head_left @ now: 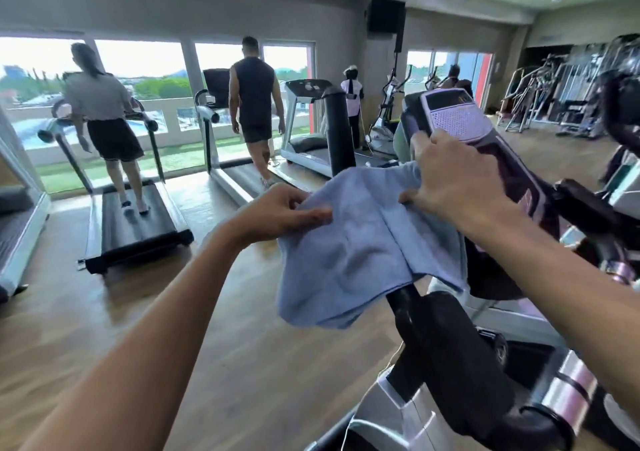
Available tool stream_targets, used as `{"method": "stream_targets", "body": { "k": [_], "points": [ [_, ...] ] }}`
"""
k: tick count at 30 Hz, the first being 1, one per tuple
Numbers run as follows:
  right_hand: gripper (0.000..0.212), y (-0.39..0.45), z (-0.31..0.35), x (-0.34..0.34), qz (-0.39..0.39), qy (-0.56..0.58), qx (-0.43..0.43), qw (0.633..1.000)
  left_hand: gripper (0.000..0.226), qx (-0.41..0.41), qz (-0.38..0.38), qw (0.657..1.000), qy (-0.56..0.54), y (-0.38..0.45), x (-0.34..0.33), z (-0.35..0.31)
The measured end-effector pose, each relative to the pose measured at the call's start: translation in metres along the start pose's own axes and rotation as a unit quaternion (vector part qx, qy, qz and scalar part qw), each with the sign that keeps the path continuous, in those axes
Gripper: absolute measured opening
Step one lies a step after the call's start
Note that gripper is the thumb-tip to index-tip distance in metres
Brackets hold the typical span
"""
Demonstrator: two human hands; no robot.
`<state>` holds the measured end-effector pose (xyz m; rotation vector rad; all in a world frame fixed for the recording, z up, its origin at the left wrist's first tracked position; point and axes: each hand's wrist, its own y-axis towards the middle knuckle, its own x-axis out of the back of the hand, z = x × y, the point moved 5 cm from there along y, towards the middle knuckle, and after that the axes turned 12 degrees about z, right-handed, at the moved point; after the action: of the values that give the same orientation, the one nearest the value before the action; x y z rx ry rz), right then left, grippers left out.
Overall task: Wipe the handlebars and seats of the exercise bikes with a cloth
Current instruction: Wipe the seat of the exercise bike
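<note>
Two people on treadmills (135, 222) by windows (142, 59), wall speaker (386, 15)

Gym floor, counted

One blue cloth (360, 242), two hands (277, 211) (453, 180), one exercise-bike console (453, 114), three full treadmills (135, 225) (232, 176) (311, 149) plus part of a fourth (17, 235), two people walking (104, 121) (254, 111), one wall speaker (386, 15).

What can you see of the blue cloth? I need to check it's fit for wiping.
The cloth is pale blue, soft and towel-like, with a stitched hem along its lower edge. It looks dry and unstained, though motion blur hides fine detail. It hangs rumpled and half spread between both hands: the left hand pinches its left edge, the right hand grips its upper right part. Its lower folds drape over the bike's black handlebar.
</note>
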<state>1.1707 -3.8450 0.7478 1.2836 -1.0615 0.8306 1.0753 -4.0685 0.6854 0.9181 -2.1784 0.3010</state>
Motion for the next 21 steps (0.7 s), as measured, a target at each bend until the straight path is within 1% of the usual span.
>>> {"method": "stream_targets", "body": {
  "k": [1, 2, 3, 4, 5, 7, 8, 9, 10, 11, 12, 13, 14, 15, 16, 17, 19, 20, 21],
  "points": [
    [0.053, -0.006, 0.004, 0.0, -0.047, -0.009, 0.011, 0.999, 0.046, -0.001, 0.009, 1.0, 0.004, 0.0, -0.001, 0.0],
    [0.046, -0.014, 0.008, 0.0, -0.084, -0.009, 0.023, 0.996, 0.043, -0.005, 0.016, 1.0, 0.004, 0.001, -0.002, 0.0],
    [0.035, -0.022, 0.011, -0.001, -0.101, 0.004, 0.036, 0.994, 0.041, -0.008, 0.017, 1.0, 0.003, 0.001, -0.002, 0.0],
    [0.027, -0.028, 0.013, -0.006, -0.089, 0.025, 0.04, 0.995, 0.039, -0.017, 0.016, 1.0, 0.001, 0.002, -0.002, -0.002],
    [0.021, -0.031, 0.015, -0.014, -0.064, 0.05, 0.043, 0.996, 0.037, -0.023, 0.012, 1.0, -0.002, 0.002, -0.001, -0.004],
    [0.007, -0.033, 0.019, -0.033, 0.03, 0.099, 0.042, 0.994, 0.031, -0.046, 0.007, 0.999, -0.009, 0.0, 0.0, -0.01],
    [0.012, -0.032, 0.022, -0.044, 0.096, 0.138, 0.044, 0.985, 0.028, -0.054, 0.007, 0.998, -0.01, 0.0, 0.0, -0.013],
    [0.018, -0.031, 0.023, -0.054, 0.168, 0.2, 0.041, 0.965, 0.025, -0.059, 0.009, 0.998, -0.009, 0.0, 0.0, -0.015],
    [0.022, -0.033, 0.025, -0.062, 0.23, 0.289, 0.028, 0.929, 0.024, -0.062, 0.01, 0.998, -0.008, 0.001, 0.0, -0.016],
    [0.024, -0.034, 0.025, -0.069, 0.268, 0.386, 0.005, 0.883, 0.026, -0.066, 0.01, 0.998, -0.008, 0.002, -0.001, -0.016],
    [0.027, -0.036, 0.022, -0.073, 0.283, 0.464, -0.023, 0.839, 0.028, -0.07, 0.008, 0.997, -0.01, 0.003, -0.003, -0.017],
    [0.031, -0.036, 0.017, -0.076, 0.275, 0.501, -0.047, 0.819, 0.032, -0.073, 0.002, 0.997, -0.008, 0.003, -0.005, -0.016],
    [0.039, -0.037, 0.011, -0.076, 0.255, 0.51, -0.057, 0.82, 0.035, -0.075, -0.006, 0.997, -0.005, 0.005, -0.007, -0.015],
    [0.049, -0.04, 0.009, -0.074, 0.235, 0.501, -0.05, 0.831, 0.039, -0.074, -0.015, 0.997, -0.003, 0.006, -0.007, -0.014],
    [0.056, -0.042, 0.01, -0.072, 0.226, 0.48, -0.029, 0.847, 0.043, -0.071, -0.026, 0.997, -0.005, 0.008, -0.008, -0.012],
    [0.059, -0.046, 0.014, -0.068, 0.222, 0.435, -0.003, 0.873, 0.048, -0.069, -0.039, 0.997, -0.003, 0.01, -0.008, -0.01],
    [0.057, -0.052, 0.018, -0.057, 0.191, 0.299, 0.029, 0.935, 0.057, -0.086, -0.061, 0.994, 0.0, 0.011, -0.008, -0.012],
    [0.055, -0.054, 0.017, -0.05, 0.161, 0.241, 0.025, 0.957, 0.059, -0.098, -0.073, 0.992, -0.009, 0.012, -0.008, -0.015],
    [0.051, -0.054, 0.014, -0.043, 0.137, 0.196, 0.016, 0.971, 0.056, -0.108, -0.089, 0.99, -0.023, 0.013, -0.006, -0.019]
  ]
}}
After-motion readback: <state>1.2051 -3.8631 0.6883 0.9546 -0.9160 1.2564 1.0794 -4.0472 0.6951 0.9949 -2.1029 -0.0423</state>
